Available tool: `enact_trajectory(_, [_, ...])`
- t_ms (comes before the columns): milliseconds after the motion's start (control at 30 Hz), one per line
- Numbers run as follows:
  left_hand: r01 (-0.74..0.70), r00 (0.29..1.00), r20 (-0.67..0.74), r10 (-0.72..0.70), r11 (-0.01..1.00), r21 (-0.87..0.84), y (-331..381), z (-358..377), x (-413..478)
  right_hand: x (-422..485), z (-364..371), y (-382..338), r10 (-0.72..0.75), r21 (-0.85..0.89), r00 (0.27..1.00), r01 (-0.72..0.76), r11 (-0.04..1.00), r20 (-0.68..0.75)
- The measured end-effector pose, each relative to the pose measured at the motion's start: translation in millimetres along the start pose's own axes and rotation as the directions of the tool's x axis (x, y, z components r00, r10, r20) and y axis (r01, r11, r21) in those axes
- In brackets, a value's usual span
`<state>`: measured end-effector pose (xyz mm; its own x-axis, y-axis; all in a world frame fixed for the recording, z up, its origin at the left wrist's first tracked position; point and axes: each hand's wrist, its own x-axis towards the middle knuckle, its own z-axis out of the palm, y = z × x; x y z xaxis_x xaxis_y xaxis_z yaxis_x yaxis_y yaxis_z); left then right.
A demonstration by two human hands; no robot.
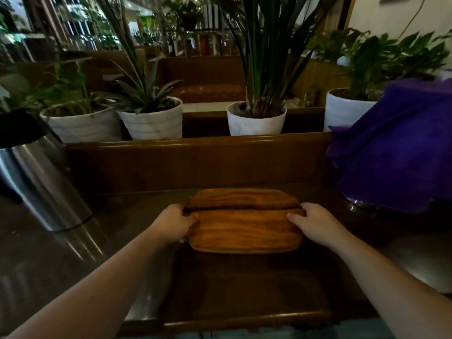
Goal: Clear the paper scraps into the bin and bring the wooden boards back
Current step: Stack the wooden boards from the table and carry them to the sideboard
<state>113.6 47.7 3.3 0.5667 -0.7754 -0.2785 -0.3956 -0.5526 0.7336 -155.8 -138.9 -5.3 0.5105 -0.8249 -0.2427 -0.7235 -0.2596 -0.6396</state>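
Left fingers [189,217] curl round the left end of the boards [244,228], thumb on top. Right fingers [293,216] do the same on the right end, thumb lying on the top face. Left hand [175,223] and right hand [318,223] both grip, one per end.

Boards: 2 visible, stacked, the upper one nearer the camera, the lower one's far edge showing behind it. Can't tell if they're lifted or resting. They sit over the middle of the dark desk [244,285], near its back wall.

Around:
- Left: steel bin [36,177], tilted in the wide-angle view, dark opening on top, well apart from the left hand.
- Right: purple cloth [396,148] draped over something with a metal rim showing below; near the right hand, not touching.
- Behind the desk's back wall: ledge with 4 white pots [256,121] holding plants, above and beyond the boards.

Nothing between the hands and the boards. Bin and cloth flank the desk on either side, both apart from the boards. No paper scraps that I can make out; light is dim.
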Motion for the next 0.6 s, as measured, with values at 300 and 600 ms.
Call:
enact_trajectory(300, [0.069,0.995,-0.069,-0.07,0.998,-0.013,5,14,30,41,-5,1,-0.046,-0.118,0.999,0.043,0.992,-0.025])
enact_trajectory(600, [0.013,0.996,-0.09,-0.005,0.996,0.083,14,20,37,69,-14,10,-0.063,-0.205,0.998,0.061,0.977,-0.002])
